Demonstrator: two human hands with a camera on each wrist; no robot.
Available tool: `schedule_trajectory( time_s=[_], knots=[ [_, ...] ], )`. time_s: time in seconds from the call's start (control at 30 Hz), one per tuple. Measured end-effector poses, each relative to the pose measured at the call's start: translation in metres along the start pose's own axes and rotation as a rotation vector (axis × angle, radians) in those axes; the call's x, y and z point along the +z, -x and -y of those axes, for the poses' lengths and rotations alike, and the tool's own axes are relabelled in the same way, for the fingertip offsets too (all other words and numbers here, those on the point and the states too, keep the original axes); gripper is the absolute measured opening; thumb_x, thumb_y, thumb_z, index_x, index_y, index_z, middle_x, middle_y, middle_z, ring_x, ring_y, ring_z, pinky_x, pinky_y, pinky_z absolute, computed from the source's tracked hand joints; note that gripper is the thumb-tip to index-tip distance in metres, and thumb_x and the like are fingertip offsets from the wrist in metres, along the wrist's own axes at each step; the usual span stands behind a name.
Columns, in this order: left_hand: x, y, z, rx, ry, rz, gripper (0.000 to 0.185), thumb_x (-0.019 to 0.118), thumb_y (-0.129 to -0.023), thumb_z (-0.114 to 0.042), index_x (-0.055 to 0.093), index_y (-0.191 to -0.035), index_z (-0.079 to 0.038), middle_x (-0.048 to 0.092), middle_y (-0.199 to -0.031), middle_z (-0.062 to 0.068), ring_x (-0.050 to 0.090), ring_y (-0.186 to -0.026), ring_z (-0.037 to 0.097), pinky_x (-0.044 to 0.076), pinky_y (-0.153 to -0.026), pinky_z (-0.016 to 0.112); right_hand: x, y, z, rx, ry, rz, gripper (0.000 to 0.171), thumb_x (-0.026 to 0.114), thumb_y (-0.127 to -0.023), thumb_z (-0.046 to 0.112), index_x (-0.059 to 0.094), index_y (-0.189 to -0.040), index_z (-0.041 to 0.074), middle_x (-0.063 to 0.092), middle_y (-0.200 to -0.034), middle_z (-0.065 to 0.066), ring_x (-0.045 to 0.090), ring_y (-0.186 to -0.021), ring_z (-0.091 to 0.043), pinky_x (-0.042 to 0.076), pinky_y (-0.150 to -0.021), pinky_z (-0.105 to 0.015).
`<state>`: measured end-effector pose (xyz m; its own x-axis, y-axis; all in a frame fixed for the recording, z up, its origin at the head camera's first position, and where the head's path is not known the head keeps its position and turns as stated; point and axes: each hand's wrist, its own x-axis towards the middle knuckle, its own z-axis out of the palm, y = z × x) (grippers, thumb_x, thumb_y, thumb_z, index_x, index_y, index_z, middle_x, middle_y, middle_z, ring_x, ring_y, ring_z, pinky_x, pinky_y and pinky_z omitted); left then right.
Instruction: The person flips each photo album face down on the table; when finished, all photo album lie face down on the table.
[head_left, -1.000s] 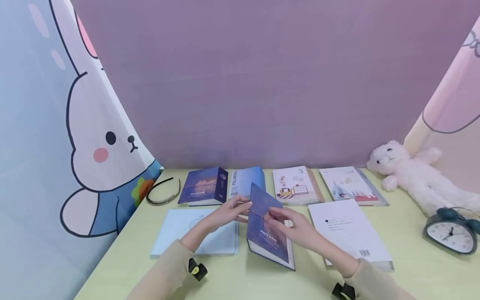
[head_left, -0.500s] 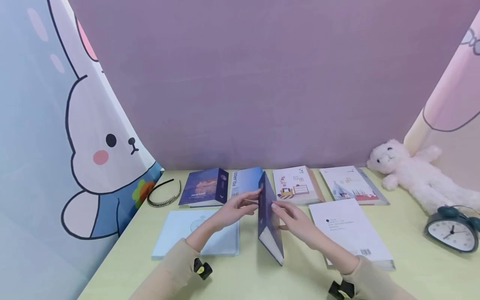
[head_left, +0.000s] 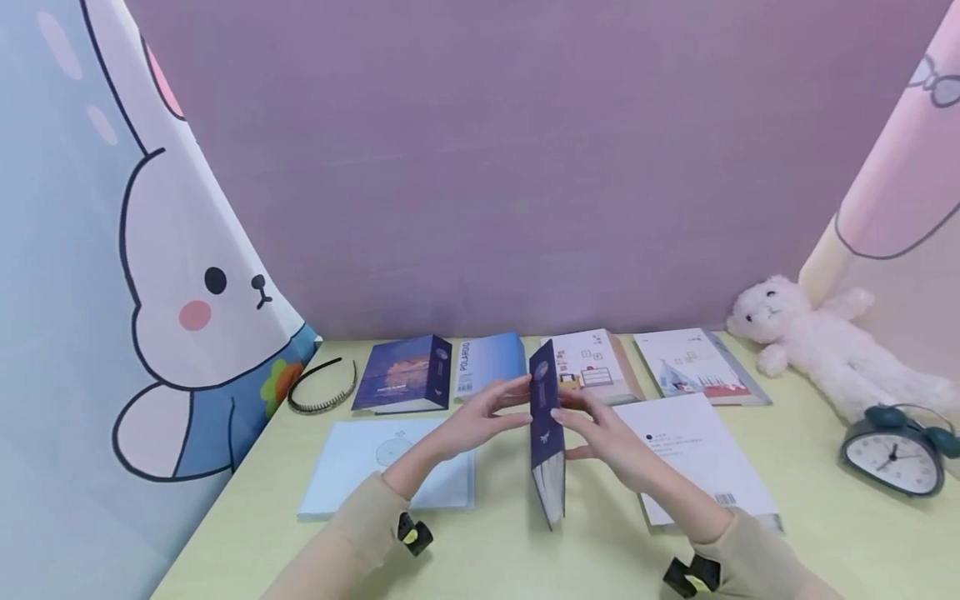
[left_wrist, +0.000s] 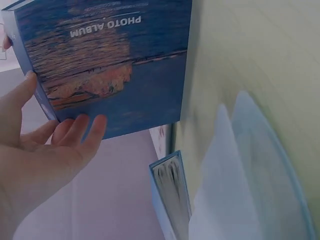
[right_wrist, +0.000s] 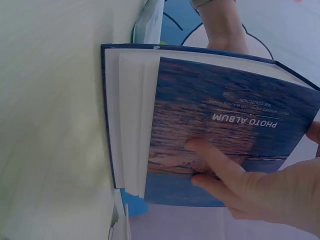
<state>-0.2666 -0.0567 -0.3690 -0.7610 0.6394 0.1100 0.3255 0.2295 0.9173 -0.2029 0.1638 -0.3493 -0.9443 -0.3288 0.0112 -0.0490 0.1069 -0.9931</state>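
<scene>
Standing on edge on the pale green table (head_left: pixel 480 558), spine toward the head camera — a dark blue photo album (head_left: pixel 545 429), held upright between both hands near the middle of the desk. Left hand (head_left: pixel 480 421) flat against the album's left cover, fingers (left_wrist: pixel 75 131) straight and slightly spread, thumb up along the top edge in the left wrist view. Right hand (head_left: pixel 607 437) against the opposite cover, fingers (right_wrist: pixel 220 167) straight and close together, pressed on the sunset picture beneath the words PHOTO ALBUM; white page block showing at the album's lower edge in the right wrist view. Lying flat just left of the album, under the left forearm — a light blue book (head_left: pixel 390 471); just right of it, a white book (head_left: pixel 693 458) with a barcode. Ranged along the back wall: another dark blue album (head_left: pixel 405 375), a blue box marked POLAROID (head_left: pixel 487 362), two illustrated books (head_left: pixel 600 367) (head_left: pixel 697 367). Further out: a black headband (head_left: pixel 322 387) at far left, a white plush toy (head_left: pixel 825 346) and a dark alarm clock (head_left: pixel 892 454) at far right.
</scene>
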Motion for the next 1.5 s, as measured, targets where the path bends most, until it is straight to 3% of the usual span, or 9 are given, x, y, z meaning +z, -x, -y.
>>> schedule_trajectory(
  time_s=[0.17, 0.47, 0.67, 0.87, 0.93, 1.03, 1.13, 1.33, 1.5],
  knots=[
    [0.004, 0.001, 0.004, -0.031, 0.142, 0.036, 0.064, 0.059, -0.093, -0.031, 0.028, -0.148, -0.023, 0.026, -0.151, 0.005, 0.040, -0.133, 0.028, 0.050, -0.095, 0.037, -0.006, 0.002, -0.002, -0.002, -0.035, 0.029, 0.061, 0.050, -0.096, 0.029, 0.026, -0.144, 0.000, 0.030, -0.146, -0.025, 0.045, -0.124, -0.038, 0.054, -0.086, -0.041],
    [0.012, 0.004, 0.011, -0.103, 0.179, 0.095, 0.066, 0.055, -0.095, -0.025, 0.018, -0.147, -0.043, 0.020, -0.155, 0.010, 0.049, -0.124, 0.036, 0.055, -0.083, 0.042, -0.013, 0.005, -0.004, -0.002, -0.030, 0.011, 0.063, 0.050, -0.094, 0.023, 0.022, -0.146, -0.001, 0.031, -0.142, -0.028, 0.052, -0.116, -0.029, 0.054, -0.086, -0.039],
    [0.015, 0.001, 0.011, -0.077, 0.136, 0.101, 0.064, 0.056, -0.095, -0.021, 0.023, -0.148, -0.035, 0.024, -0.155, 0.003, 0.045, -0.129, 0.034, 0.052, -0.089, 0.048, -0.019, 0.011, -0.007, -0.027, -0.058, -0.028, 0.061, 0.052, -0.093, 0.015, 0.024, -0.145, -0.001, 0.033, -0.136, -0.026, 0.059, -0.101, -0.012, 0.055, -0.083, -0.035],
    [0.016, 0.000, 0.013, -0.088, 0.074, 0.084, 0.058, 0.056, -0.095, -0.026, 0.031, -0.147, -0.027, 0.027, -0.152, 0.006, 0.039, -0.133, 0.034, 0.051, -0.092, 0.042, -0.025, 0.017, -0.009, -0.068, -0.058, -0.055, 0.066, 0.051, -0.090, 0.006, 0.019, -0.147, 0.001, 0.032, -0.134, -0.028, 0.061, -0.094, -0.008, 0.057, -0.079, -0.032],
    [0.016, 0.001, 0.014, -0.077, 0.024, 0.082, 0.056, 0.057, -0.094, -0.030, 0.035, -0.146, -0.026, 0.028, -0.151, 0.007, 0.039, -0.133, 0.033, 0.051, -0.093, 0.040, -0.027, 0.017, -0.011, -0.064, -0.075, -0.045, 0.068, 0.049, -0.089, 0.004, 0.016, -0.149, 0.002, 0.030, -0.134, -0.028, 0.061, -0.095, -0.009, 0.056, -0.081, -0.033],
    [0.013, 0.003, 0.016, -0.071, -0.112, 0.075, 0.051, 0.056, -0.093, -0.037, 0.042, -0.142, -0.028, 0.030, -0.151, 0.001, 0.033, -0.137, 0.028, 0.042, -0.103, 0.043, -0.031, 0.017, -0.015, -0.038, -0.095, -0.030, 0.070, 0.047, -0.088, 0.002, 0.014, -0.150, 0.004, 0.028, -0.136, -0.027, 0.059, -0.098, -0.009, 0.055, -0.084, -0.033],
    [0.009, 0.004, 0.020, -0.087, -0.176, 0.074, 0.045, 0.054, -0.094, -0.040, 0.048, -0.137, -0.030, 0.034, -0.150, -0.005, 0.026, -0.141, 0.023, 0.032, -0.110, 0.047, -0.035, 0.018, -0.019, -0.005, -0.113, -0.016, 0.070, 0.046, -0.088, 0.002, 0.014, -0.150, 0.005, 0.027, -0.138, -0.027, 0.057, -0.100, -0.009, 0.054, -0.086, -0.031],
    [0.002, 0.005, 0.029, -0.119, -0.100, 0.082, 0.038, 0.053, -0.096, -0.033, 0.053, -0.133, -0.026, 0.040, -0.147, -0.003, 0.029, -0.140, 0.021, 0.034, -0.110, 0.043, -0.041, 0.018, -0.025, 0.043, -0.137, 0.012, 0.071, 0.046, -0.087, 0.002, 0.011, -0.149, -0.002, 0.026, -0.139, -0.031, 0.059, -0.098, -0.008, 0.053, -0.085, -0.028],
    [0.001, 0.007, 0.034, -0.189, -0.080, 0.080, 0.044, 0.054, -0.095, -0.034, 0.050, -0.137, -0.020, 0.035, -0.150, 0.006, 0.033, -0.137, 0.027, 0.042, -0.104, 0.040, -0.044, 0.018, -0.027, 0.050, -0.028, 0.018, 0.069, 0.048, -0.090, 0.005, 0.013, -0.148, -0.004, 0.025, -0.145, -0.033, 0.060, -0.104, -0.016, 0.053, -0.086, -0.029]
  ],
)
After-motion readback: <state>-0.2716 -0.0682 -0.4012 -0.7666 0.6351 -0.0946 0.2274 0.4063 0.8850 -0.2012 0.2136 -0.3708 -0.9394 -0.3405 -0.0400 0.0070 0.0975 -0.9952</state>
